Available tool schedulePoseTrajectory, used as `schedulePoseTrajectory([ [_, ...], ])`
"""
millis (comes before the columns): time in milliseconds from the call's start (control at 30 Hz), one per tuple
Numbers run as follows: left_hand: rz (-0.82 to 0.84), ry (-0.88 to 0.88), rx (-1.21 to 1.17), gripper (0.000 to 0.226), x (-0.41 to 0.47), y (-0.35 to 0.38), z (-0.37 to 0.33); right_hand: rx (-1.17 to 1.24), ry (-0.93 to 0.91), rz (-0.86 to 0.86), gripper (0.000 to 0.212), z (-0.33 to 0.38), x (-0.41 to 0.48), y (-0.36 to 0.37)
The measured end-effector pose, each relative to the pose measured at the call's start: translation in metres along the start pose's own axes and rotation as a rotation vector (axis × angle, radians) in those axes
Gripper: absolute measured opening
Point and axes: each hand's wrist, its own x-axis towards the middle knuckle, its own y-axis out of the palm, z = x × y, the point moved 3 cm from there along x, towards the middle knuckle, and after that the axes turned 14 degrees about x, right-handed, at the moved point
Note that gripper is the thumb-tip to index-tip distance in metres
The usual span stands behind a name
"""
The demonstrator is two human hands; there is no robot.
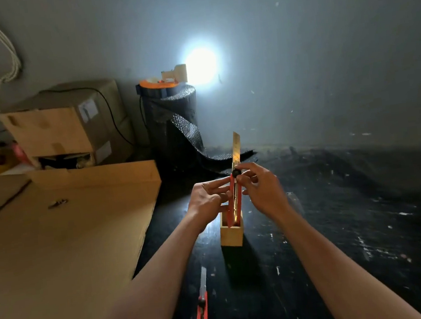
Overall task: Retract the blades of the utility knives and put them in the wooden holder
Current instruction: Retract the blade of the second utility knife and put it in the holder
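I hold 1 red utility knife (236, 195) upright, its butt end down inside the wooden holder (231, 231) on the dark floor. My left hand (207, 203) pinches the red body from the side; my right hand (262, 187) has thumb and fingers on the black slider knob (236, 173) near the top. The blade (236, 149) is fully out, pointing up at the wall. I judge this as the retracting step: the knob has to loosen or slide down the handle until the blade is drawn in, while my left hand keeps the body steady and my fingers stay off the edge.

A second red knife (202, 315) lies on the floor near me, blade also extended towards the holder, so 1 more waits. Flat cardboard (64, 244) lies to the left, boxes (69, 125) behind it, a dark roll of mesh-like sheet (176, 121) ahead. The bright lamp (201, 66) glares over the blade, which makes the edge hard to read. Nothing blocks the holder itself.
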Motion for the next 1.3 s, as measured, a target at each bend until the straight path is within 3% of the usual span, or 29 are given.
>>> schedulePoseTrajectory([
  [367,-0.03,0.039,-0.06,0.041,-0.002,-0.004,-0.028,-0.033,-0.027,0.067,0.02,0.012,-0.003,-0.006],
  [767,-0.029,-0.058,-0.168,0.031,-0.002,-0.007,-0.034,-0.039,-0.027,0.135,0.02,0.018,-0.02,-0.009],
  [1133,-0.12,0.001,-0.072,0.034,0.006,-0.005,-0.048,-0.082,-0.019,0.128,0.02,0.014,-0.028,-0.011],
  [1300,-0.15,0.045,-0.032,0.031,0.007,0.0,-0.051,-0.107,-0.042,0.1,0.035,0.013,-0.034,-0.008],
])
